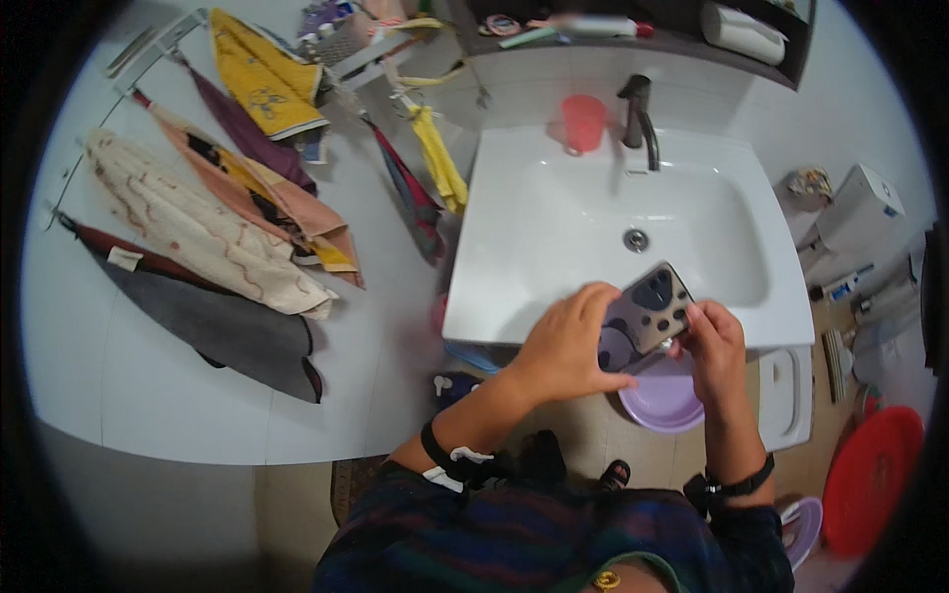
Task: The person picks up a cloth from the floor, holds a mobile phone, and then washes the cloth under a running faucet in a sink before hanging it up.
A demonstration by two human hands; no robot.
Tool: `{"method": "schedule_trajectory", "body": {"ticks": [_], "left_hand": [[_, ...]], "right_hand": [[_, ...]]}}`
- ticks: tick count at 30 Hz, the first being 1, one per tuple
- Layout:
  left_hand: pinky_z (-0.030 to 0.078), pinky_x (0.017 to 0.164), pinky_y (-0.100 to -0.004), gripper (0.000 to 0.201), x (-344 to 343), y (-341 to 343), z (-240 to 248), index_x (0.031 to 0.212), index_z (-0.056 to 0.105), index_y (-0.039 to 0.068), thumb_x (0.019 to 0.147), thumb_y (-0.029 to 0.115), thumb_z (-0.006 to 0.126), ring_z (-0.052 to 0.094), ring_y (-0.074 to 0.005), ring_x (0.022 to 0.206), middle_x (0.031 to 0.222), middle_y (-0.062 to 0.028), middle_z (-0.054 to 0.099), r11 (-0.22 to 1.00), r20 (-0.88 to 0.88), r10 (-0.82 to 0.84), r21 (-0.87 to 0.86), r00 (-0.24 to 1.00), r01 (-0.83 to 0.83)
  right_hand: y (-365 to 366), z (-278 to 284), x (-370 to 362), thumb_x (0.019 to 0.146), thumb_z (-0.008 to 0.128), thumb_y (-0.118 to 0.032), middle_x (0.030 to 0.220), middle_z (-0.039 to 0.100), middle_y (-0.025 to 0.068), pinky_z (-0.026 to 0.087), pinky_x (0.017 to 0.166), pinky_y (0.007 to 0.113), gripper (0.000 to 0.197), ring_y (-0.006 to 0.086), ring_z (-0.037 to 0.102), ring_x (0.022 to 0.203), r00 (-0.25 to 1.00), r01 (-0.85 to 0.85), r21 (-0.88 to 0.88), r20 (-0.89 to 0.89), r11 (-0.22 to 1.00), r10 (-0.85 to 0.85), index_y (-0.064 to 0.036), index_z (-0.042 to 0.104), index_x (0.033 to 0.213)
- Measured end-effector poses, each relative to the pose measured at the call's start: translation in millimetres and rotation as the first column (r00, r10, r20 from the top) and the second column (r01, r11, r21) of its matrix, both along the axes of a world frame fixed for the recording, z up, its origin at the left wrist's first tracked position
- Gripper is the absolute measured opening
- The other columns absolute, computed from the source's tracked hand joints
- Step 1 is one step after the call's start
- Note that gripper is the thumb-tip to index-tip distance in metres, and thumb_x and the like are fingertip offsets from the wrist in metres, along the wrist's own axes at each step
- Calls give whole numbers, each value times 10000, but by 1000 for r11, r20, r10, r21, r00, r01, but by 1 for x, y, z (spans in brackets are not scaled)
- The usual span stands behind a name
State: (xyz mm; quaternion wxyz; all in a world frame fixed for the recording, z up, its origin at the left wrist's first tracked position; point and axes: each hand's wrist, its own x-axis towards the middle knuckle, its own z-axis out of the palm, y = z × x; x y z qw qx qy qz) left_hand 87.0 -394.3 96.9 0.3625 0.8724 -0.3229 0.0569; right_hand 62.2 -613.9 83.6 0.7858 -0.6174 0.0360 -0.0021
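A smartphone in a patterned case is held in front of me, its back with the camera lenses turned up toward me. My left hand grips its left side, thumb and fingers around the edge. At the right edge my right hand is closed on the phone. The phone is just above the front edge of a white washbasin. Under the phone and hands, a purple basin stands lower down, partly hidden.
Behind the washbasin's bowl rise a dark faucet and a pink cup. A dark shelf hangs above. Several towels hang on the left wall. To the right are a white stool and a red basin.
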Motion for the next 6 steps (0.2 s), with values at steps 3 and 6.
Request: {"method": "schedule_trajectory", "body": {"ticks": [3,6], "left_hand": [[439,946,-397,876,1,-5,2,1209,430,-24,559,346,887,531,-350,1085,1152,-196,507,994,-65,108,-13,992,-109],[442,944,-394,830,-2,-5,-2,1217,427,-13,585,295,868,533,-330,1083,1175,-183,491,985,-88,165,-38,982,-169]], "right_hand": [[6,2,6,944,552,-184,744,604,71,448,539,260,211,145,579,582,999,-34,98,7,995,33,9,586,867],[10,-3,6,949,562,-208,731,601,71,457,551,260,228,153,588,585,999,-46,133,31,990,42,7,591,876]]}}
